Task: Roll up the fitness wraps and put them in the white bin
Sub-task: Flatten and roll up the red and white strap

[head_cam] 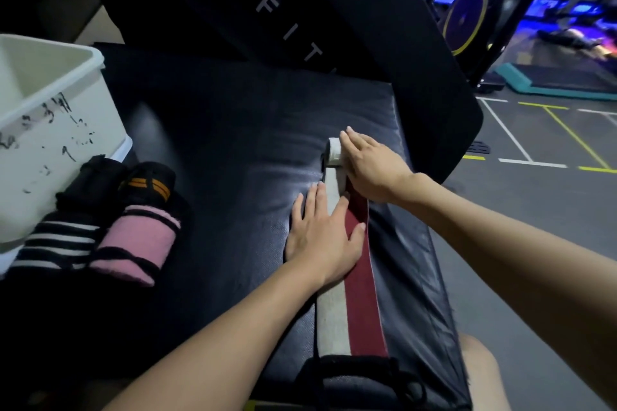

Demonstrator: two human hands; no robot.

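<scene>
A long white-and-dark-red fitness wrap (350,310) lies stretched along the black padded bench (233,130), its far end curled into a small white roll (334,152). My left hand (325,233) presses flat on the middle of the wrap, fingers straight. Beside the small roll, my right hand (370,163) lies flat with its fingers straight, touching the roll's right side. At the left edge stands the white bin (50,117), marked with black scribbles. Three rolled wraps lie in front of it: a black-and-white striped one (56,243), a pink one (137,243) and a black one with orange stripes (147,183).
A black wrap end with a strap (360,374) lies at the bench's near edge. Behind the bench rises a black angled pad with white letters (283,20). Grey gym floor with painted lines (534,150) is to the right, with exercise machines (467,10) beyond.
</scene>
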